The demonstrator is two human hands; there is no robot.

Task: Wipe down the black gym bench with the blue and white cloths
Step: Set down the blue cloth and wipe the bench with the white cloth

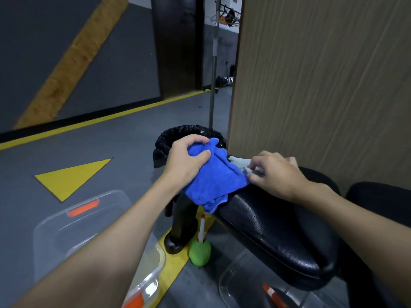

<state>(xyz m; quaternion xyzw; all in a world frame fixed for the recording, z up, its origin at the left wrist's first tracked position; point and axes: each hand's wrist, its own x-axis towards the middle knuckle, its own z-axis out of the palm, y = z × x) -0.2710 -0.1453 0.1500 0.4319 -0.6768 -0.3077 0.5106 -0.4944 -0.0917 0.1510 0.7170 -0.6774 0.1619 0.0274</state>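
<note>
The black gym bench (275,232) runs from the centre to the lower right, its padded end toward me. A blue cloth (213,181) drapes over the bench's far end. My left hand (184,161) grips a bunched part of the blue cloth at its upper left. A white cloth (241,163) lies on the bench just beyond the blue one, mostly hidden. My right hand (275,174) rests on the bench with curled fingers pinching the white cloth's edge where it meets the blue cloth.
A bin with a black liner (175,138) stands behind the bench end. A green spray bottle (200,252) sits on the floor by the black bench leg (181,230). Clear plastic containers (73,230) lie at lower left and another container (249,283) at the bottom centre. A wooden panel (322,85) rises at right.
</note>
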